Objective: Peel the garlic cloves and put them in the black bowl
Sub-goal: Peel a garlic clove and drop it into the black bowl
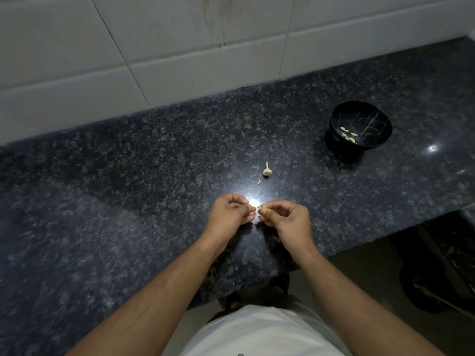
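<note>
A small garlic clove (260, 208) sits between my two hands just above the dark granite counter (128, 201). My left hand (230, 213) pinches it from the left and my right hand (285, 218) pinches it from the right, fingers curled. The black bowl (370, 119) with pale veins stands at the far right and holds several peeled cloves (348, 134). A garlic stem remnant (267, 170) and a thin piece of skin (258, 181) lie on the counter beyond my hands.
A white tiled wall (180, 47) runs along the back of the counter. The counter's front edge steps back on the right, with a dark floor area (424, 278) below. A bright light reflection (253, 201) glares beside my fingers.
</note>
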